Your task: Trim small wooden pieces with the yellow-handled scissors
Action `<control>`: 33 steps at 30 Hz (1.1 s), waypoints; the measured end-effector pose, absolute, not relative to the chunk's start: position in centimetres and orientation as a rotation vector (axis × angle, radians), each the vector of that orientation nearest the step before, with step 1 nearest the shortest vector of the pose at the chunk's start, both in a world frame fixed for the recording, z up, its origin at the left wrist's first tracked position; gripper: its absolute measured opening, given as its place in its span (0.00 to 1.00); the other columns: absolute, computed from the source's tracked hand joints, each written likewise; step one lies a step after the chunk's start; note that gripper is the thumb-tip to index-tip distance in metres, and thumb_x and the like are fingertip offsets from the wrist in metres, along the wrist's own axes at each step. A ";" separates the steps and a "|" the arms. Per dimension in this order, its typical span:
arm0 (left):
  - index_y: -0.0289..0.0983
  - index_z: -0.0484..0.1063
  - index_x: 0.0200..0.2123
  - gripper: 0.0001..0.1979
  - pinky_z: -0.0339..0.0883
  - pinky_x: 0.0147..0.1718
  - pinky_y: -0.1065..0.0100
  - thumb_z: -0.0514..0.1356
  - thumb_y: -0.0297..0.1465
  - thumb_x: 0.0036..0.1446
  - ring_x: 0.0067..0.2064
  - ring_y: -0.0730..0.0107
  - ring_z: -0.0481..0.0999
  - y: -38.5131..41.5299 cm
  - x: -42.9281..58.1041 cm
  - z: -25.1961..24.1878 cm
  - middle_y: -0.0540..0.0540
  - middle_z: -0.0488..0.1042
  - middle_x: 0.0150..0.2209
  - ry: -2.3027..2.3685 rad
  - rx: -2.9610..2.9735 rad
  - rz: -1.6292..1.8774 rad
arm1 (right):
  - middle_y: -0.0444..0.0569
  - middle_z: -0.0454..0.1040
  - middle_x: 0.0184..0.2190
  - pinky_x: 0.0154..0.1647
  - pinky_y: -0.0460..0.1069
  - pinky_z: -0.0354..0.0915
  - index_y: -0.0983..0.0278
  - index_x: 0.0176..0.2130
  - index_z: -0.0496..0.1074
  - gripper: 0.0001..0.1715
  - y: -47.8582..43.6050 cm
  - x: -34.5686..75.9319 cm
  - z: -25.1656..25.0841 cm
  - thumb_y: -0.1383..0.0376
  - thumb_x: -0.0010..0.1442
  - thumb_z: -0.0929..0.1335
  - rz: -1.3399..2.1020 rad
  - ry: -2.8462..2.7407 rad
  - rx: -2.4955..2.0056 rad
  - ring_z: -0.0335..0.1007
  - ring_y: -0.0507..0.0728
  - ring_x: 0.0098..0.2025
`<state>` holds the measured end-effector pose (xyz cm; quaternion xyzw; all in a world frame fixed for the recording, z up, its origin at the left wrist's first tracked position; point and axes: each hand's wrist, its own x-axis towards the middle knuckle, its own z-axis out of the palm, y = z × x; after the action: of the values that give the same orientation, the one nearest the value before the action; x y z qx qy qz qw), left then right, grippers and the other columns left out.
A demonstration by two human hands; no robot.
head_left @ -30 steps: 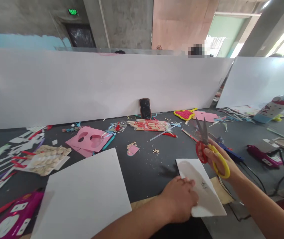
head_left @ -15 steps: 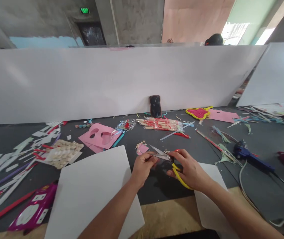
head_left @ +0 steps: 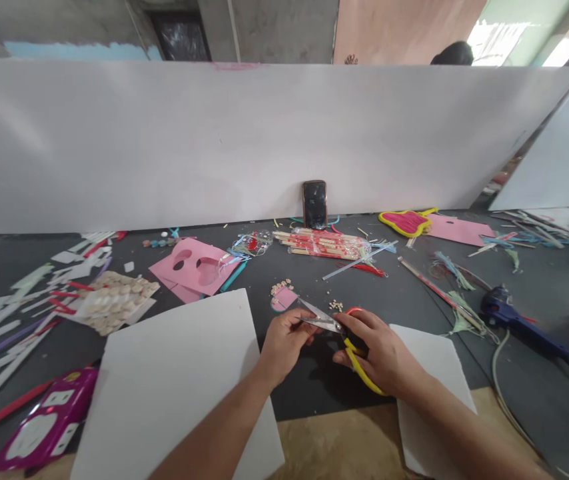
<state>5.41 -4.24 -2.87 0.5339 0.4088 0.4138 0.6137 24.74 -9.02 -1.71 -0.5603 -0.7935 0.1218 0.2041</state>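
Yellow-handled scissors [head_left: 325, 322] sit between both hands, low over the dark table [head_left: 404, 300] near its six o'clock edge. The right hand [head_left: 379, 350] is wrapped round the red and yellow handle loops, blades pointing toward ten o'clock. The left hand [head_left: 284, 343] pinches the steel blades near the tip with thumb and fingertips. The blades look closed or nearly so. No paper lies between them, so I judge the step in hand to be work on the tool itself, such as clearing or checking the blades, rather than a cut. Any further move calls for keeping the left fingertips off the cutting edges.

Close by:
- A large white sheet [head_left: 174, 393] lies at eight o'clock from the hands, under the left forearm.
- A smaller white sheet [head_left: 434, 373] lies at four o'clock, under the right wrist.
- A small pink scrap [head_left: 283, 299] and loose beads [head_left: 335, 305] lie just beyond the scissors at twelve o'clock.
- A blue glue gun [head_left: 514, 320] with its cord lies at three o'clock.
- A pink card [head_left: 194, 270] with cut-outs lies at ten o'clock.
- A bundle of sticks [head_left: 322, 245] and a phone [head_left: 314, 203] are farther off at twelve o'clock.

Nothing crowds the hands themselves.
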 end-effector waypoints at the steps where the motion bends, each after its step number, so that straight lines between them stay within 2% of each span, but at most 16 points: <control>1: 0.35 0.74 0.25 0.06 0.62 0.24 0.74 0.60 0.32 0.50 0.23 0.75 0.68 -4.3 5.5 -2.9 0.50 0.73 0.23 0.942 1.219 0.951 | 0.57 0.69 0.46 0.47 0.56 0.65 0.60 0.55 0.65 0.33 -9.0 24.8 -1.7 0.47 0.56 0.66 0.335 -2.221 -1.561 0.67 0.63 0.47; 12: 0.34 0.75 0.28 0.08 0.64 0.24 0.74 0.60 0.33 0.51 0.23 0.75 0.69 -4.3 5.4 -3.5 0.49 0.75 0.24 0.962 1.222 0.926 | 0.57 0.71 0.44 0.45 0.55 0.66 0.64 0.55 0.64 0.32 -9.1 24.7 -1.7 0.48 0.58 0.64 0.294 -2.264 -1.522 0.67 0.62 0.45; 19: 0.34 0.74 0.26 0.06 0.63 0.23 0.75 0.60 0.31 0.51 0.22 0.75 0.70 -4.6 5.2 -3.2 0.51 0.74 0.21 0.996 1.259 0.920 | 0.56 0.74 0.40 0.37 0.52 0.67 0.65 0.54 0.65 0.30 -9.6 24.5 -1.6 0.48 0.62 0.60 0.147 -2.332 -1.518 0.71 0.61 0.40; 25: 0.34 0.73 0.26 0.09 0.62 0.23 0.76 0.60 0.33 0.53 0.22 0.76 0.69 -4.9 5.4 -3.3 0.52 0.72 0.21 0.983 1.280 0.929 | 0.53 0.75 0.35 0.30 0.50 0.65 0.65 0.50 0.67 0.26 -9.8 24.5 -1.6 0.49 0.64 0.58 0.049 -2.370 -1.563 0.73 0.59 0.33; 33: 0.34 0.73 0.32 0.10 0.63 0.25 0.75 0.62 0.35 0.51 0.24 0.75 0.69 -4.8 5.7 -3.8 0.51 0.72 0.23 1.005 1.261 0.997 | 0.53 0.75 0.39 0.33 0.49 0.66 0.64 0.52 0.66 0.27 -9.6 24.5 -1.9 0.49 0.62 0.60 0.134 -2.306 -1.632 0.73 0.59 0.37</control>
<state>5.66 -4.83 -3.84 0.5404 0.4307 0.4270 0.5832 24.46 -9.64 -1.86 -0.5700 -0.8053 0.0466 0.1559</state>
